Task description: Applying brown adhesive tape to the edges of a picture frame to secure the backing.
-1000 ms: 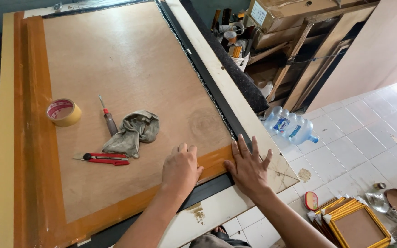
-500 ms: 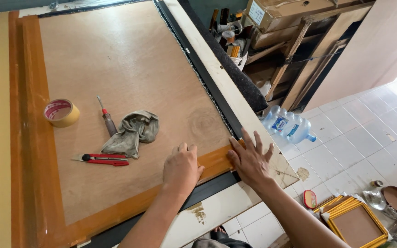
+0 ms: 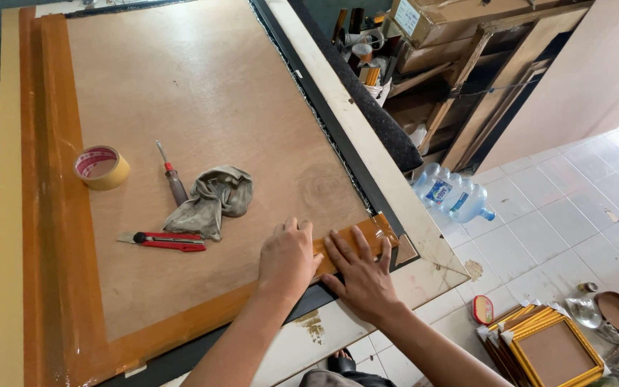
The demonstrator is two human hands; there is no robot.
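Left hand [image 3: 289,256]: flat, palm down, fingers together and loosely curled; it grips nothing and presses on the glossy brown tape strip [image 3: 356,240] where the strip meets the plywood backing board [image 3: 202,93].
Right hand [image 3: 362,276]: flat and spread, fingers fanned toward the corner; it holds nothing and bears down on the same strip, just beside the left hand.
Tape strip: lies along the near edge of the board and ends at the board's near right corner, over the black frame edge [image 3: 338,136]; a matching strip runs along the left edge [image 3: 59,215].
Tape surface: shiny and slightly rippled near the corner, so the bond there is probably uneven.
Risk, wrinkling: if the hands slide unevenly, air may be trapped and the ripples set as creases.
Risk, lifting: the strip's end at the corner appears to overhang the board; a fingertip catching it could peel it back.
Risk, misalignment: pressure from both hands near one end may skew the strip off the board edge.
Tools on board: red utility knife [image 3: 162,241], small screwdriver [image 3: 172,174], crumpled grey rag [image 3: 213,198] and tape roll [image 3: 102,167], all well apart from the hands to the left.
Risk, tools: a forearm sweeping left could knock the knife.
Floor: water bottles [image 3: 453,195] and gold picture frames [image 3: 549,347] lie beside the table [image 3: 435,272].
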